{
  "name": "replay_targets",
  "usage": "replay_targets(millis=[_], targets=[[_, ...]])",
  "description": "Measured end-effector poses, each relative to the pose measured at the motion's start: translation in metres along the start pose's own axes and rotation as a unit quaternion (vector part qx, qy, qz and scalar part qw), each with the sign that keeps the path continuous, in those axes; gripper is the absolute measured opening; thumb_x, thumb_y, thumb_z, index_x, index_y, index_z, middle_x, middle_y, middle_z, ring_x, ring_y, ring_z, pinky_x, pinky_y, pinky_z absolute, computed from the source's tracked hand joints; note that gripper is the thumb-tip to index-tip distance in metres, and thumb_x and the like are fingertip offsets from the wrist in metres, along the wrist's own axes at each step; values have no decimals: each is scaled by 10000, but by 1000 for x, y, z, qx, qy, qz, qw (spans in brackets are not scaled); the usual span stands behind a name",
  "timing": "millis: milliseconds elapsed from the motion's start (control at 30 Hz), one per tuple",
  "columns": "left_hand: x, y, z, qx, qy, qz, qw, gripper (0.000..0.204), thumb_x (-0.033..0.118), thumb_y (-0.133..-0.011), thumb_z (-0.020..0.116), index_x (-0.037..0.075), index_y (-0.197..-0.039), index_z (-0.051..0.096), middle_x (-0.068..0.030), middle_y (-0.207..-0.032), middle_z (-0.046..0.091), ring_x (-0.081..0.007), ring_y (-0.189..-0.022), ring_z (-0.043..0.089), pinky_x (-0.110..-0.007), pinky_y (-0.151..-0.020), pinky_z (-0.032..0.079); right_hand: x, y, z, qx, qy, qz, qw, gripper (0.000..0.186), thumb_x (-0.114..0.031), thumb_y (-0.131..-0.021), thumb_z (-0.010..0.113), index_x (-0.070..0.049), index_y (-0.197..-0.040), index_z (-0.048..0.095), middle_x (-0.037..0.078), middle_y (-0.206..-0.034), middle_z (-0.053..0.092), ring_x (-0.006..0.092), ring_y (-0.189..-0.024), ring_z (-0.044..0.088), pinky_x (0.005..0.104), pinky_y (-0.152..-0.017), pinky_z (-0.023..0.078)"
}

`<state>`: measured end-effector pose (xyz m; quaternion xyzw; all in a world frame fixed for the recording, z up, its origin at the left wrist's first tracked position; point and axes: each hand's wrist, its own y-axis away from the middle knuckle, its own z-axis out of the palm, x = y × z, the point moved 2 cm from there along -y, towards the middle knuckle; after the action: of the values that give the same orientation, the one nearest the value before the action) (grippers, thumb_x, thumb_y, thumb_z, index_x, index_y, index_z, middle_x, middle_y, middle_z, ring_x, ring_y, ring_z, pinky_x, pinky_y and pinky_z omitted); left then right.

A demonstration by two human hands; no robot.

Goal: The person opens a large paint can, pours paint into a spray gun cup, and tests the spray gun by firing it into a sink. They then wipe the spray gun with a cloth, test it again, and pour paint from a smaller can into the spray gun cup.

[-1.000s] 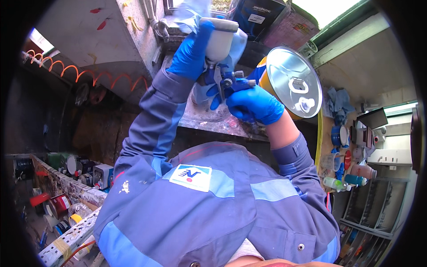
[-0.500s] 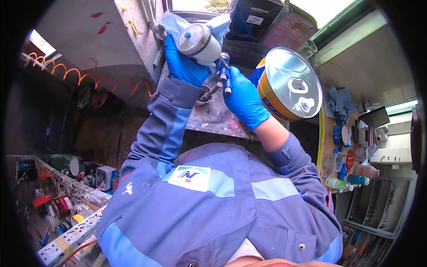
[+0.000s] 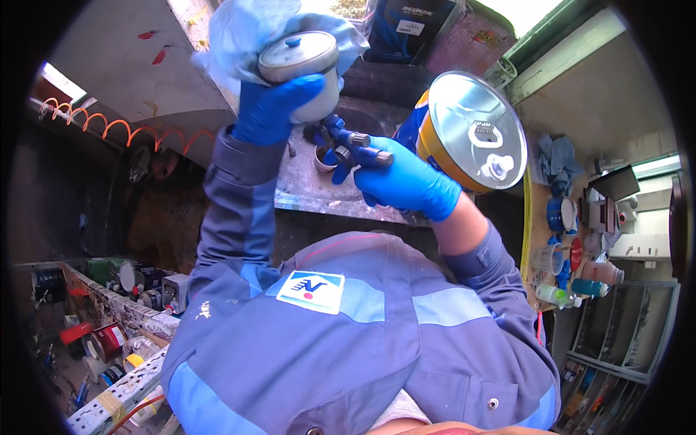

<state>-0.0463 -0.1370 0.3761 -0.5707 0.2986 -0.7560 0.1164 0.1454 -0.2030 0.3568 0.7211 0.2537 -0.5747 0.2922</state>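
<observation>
Both my hands wear blue gloves. My left hand (image 3: pixel 270 110) is closed round the whitish paint cup (image 3: pixel 299 59) of a spray gun, its thumb across the cup's side. A light blue wiping cloth (image 3: pixel 243 36) is bunched behind the cup, against that hand. The spray gun (image 3: pixel 351 139) has a dark blue body with ribbed metal knobs, and my right hand (image 3: pixel 409 183) grips it. The cup is tilted, its lid with a blue plug facing me. Below the gun, a small paint-stained cup (image 3: pixel 323 161) stands on the bench, partly hidden by the gun.
A large yellow and blue can (image 3: pixel 475 127) with a silver top stands right of my right hand. The stained metal bench (image 3: pixel 304 192) lies below my hands. Dark boxes (image 3: pixel 406 32) stand behind. An orange coiled hose (image 3: pixel 116 125) hangs at left; bottles (image 3: pixel 557 294) line the right.
My left hand has moved left and up with the cup, and the cloth spreads wider behind it. The gun has turned, its knobs now pointing right; my right hand has shifted slightly right and nearer.
</observation>
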Motion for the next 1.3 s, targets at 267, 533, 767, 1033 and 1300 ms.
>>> replay_targets(millis=[267,533,767,1033,1300], targets=[[-27,-20,-12,-136,38,54,988,600,540,-991,351,7,-1170,562,-156,-1080,623,-209,-931,635,-334,-806,547,19,7,1,-229,-368,143,890,492,91,-717,540,75,-1209,555,234,-978,673,109,-430,484,217,-367,368],[-33,21,51,231,129,-120,957,630,617,-951,444,53,-1189,593,-110,-967,671,-190,-766,668,-301,-668,576,17,7,-23,25,-160,123,979,353,-72,-797,586,-41,-1143,649,75,-812,686,81,-461,481,214,-408,383],[-45,0,50,303,319,-141,887,607,645,-934,438,93,-1109,620,-49,-851,668,-214,-643,647,-348,-596,554,39,-24,-4,268,225,-16,937,247,-112,-906,552,12,-1119,567,234,-891,656,342,-774,657,406,-673,539],[-64,-1,49,278,301,-93,908,557,533,-973,404,74,-1243,566,-119,-1104,660,-237,-931,665,-347,-799,575,32,-24,-18,323,347,-34,880,185,-119,-910,560,-15,-1062,565,285,-873,643,449,-862,646,462,-727,523],[-61,10,46,52,519,-138,842,472,407,-1005,416,38,-1279,525,-134,-1175,606,-282,-1028,600,-423,-924,498,12,-23,-48,358,378,2,854,234,-154,-888,550,-33,-1086,579,285,-916,644,463,-874,638,477,-730,516]])
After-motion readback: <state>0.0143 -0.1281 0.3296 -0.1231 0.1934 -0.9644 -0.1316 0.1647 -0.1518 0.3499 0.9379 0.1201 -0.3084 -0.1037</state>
